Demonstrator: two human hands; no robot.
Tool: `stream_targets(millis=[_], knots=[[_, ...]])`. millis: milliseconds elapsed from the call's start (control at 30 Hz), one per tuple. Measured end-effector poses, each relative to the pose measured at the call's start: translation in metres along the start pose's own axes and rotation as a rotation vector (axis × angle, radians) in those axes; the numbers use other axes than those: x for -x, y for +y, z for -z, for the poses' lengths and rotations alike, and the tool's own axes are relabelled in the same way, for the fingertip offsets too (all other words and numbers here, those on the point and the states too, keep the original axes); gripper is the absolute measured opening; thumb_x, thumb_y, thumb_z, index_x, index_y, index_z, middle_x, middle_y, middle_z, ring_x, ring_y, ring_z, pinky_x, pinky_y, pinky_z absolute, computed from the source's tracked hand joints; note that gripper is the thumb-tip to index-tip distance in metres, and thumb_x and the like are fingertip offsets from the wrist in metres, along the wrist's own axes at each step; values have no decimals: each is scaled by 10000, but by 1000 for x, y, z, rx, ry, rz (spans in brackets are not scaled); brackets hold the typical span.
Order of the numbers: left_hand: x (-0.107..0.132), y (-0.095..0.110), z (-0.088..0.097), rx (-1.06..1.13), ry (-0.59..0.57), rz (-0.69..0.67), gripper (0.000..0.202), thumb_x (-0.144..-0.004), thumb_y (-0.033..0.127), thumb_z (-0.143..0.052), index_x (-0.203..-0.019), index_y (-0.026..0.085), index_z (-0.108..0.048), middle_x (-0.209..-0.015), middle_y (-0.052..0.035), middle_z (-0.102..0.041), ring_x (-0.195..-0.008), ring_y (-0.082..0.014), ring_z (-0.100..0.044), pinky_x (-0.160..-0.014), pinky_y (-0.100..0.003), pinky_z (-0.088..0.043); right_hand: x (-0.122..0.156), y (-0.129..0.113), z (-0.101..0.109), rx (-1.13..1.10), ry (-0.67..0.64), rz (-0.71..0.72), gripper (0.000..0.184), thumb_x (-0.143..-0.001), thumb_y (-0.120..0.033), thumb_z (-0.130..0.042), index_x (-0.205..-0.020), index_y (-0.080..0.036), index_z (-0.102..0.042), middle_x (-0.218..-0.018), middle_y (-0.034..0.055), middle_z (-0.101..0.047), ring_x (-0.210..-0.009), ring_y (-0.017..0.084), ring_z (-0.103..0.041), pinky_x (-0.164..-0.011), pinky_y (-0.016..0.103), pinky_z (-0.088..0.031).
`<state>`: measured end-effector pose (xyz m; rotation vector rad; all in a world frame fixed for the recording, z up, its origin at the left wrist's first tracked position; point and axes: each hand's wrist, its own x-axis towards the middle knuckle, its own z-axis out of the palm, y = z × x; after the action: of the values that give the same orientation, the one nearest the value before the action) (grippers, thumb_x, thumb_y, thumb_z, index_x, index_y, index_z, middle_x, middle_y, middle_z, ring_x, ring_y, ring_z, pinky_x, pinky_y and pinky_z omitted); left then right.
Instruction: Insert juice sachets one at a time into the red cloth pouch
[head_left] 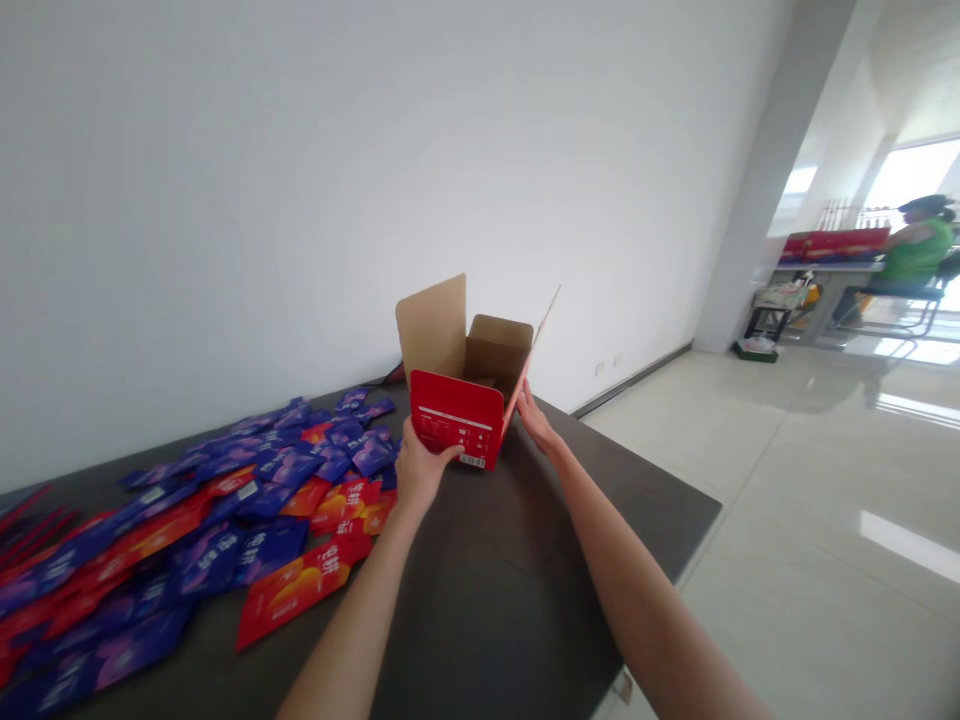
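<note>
Your left hand (421,465) holds the red cardboard box (454,422) at its near left corner, thumb across the front panel, fingers largely hidden behind the side. Your right hand (535,420) lies against the box's right side, fingers extended. The box stands on the dark counter (480,590) near the wall (300,200), flaps up, right of the purple sachets (289,465) and orange-red sachets (300,588).

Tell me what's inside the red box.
Inside the red box, brown cardboard inner walls show; the front panel covers the bottom, so whether anything lies there cannot be seen.
</note>
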<state>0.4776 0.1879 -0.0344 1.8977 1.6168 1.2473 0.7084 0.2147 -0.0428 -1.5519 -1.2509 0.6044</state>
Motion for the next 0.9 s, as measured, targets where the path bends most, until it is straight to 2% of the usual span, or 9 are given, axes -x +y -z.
stream_targets(millis=[100, 200, 400, 500, 567, 667, 733, 833, 900], knots=[[-12, -10, -9, -60, -35, 38, 581, -775, 428, -550, -1257, 164, -360, -1181, -125, -507, -1025, -251, -520, -864, -476, -423, -19, 4, -14, 12, 7, -33, 437, -857, -416, -449, -1221, -175, -430, -1232, 95, -465, -1080, 212, -489, -914, 462, -394], [-17, -19, -23, -106, -51, 86, 455, -810, 402, -509, -1190, 163, -440, -1146, -106, -519, -984, -229, -532, -837, -466, -442, -37, 11, -25, 37, 3, -28, 379, -856, -377, -467, -1173, -170, -466, -1182, 83, -493, -1025, 192, -514, -867, 424, -435], [-21, -24, -38, -116, -46, 89, 457, -808, 370, -522, -1210, 172, -430, -1228, -113, -467, -1067, -252, -486, -885, -495, -409, -63, 10, -41, 111, 37, 6, 338, -855, -356, -475, -1132, -164, -491, -1135, 75, -518, -972, 171, -536, -823, 387, -464], [-19, -19, -38, -101, -16, 93, 483, -804, 351, -530, -1241, 186, -404, -1313, -117, -392, -1156, -284, -415, -937, -541, -351, -57, 4, -47, 136, 98, 6, 310, -857, -348, -474, -1107, -168, -507, -1123, 71, -525, -961, 162, -538, -818, 374, -466], [-14, -9, -30, -87, 11, 84, 535, -797, 313, -542, -1281, 186, -355, -1374, -134, -317, -1223, -319, -338, -969, -578, -297, -46, -2, -44, 137, 162, 7, 303, -859, -347, -470, -1105, -174, -510, -1128, 71, -524, -962, 160, -537, -821, 372, -465], [4, 16, 2, -58, 29, -20, 678, -763, 170, -548, -1355, 153, -217, -1442, -165, -202, -1305, -323, -206, -1045, -534, -220, -24, -20, -28, 107, 284, 24, 318, -856, -356, -474, -1113, -172, -505, -1136, 72, -518, -974, 165, -532, -832, 383, -458], [28, 34, 41, -40, 15, -138, 712, -745, 117, -521, -1372, 175, -189, -1462, -102, -192, -1326, -265, -180, -1085, -442, -207, -6, -41, -11, 72, 353, 65, 314, -861, -358, -457, -1104, -166, -509, -1134, 78, -523, -1000, 179, -521, -865, 406, -433], [83, 41, 124, -47, 2, -262, 551, -768, 197, -489, -1298, 289, -371, -1404, 30, -340, -1294, -210, -280, -1086, -382, -245, 40, -87, 10, -2, 373, 188, 292, -885, -324, -333, -1050, -168, -517, -1098, 86, -550, -996, 192, -535, -894, 410, -402], [127, 22, 190, -106, 60, -319, 394, -779, 312, -477, -1170, 343, -512, -1292, 50, -486, -1215, -215, -405, -1063, -391, -293, 83, -123, 12, -71, 305, 294, 263, -874, -292, -299, -1016, -201, -501, -1065, 45, -561, -914, 154, -578, -847, 348, -438]])
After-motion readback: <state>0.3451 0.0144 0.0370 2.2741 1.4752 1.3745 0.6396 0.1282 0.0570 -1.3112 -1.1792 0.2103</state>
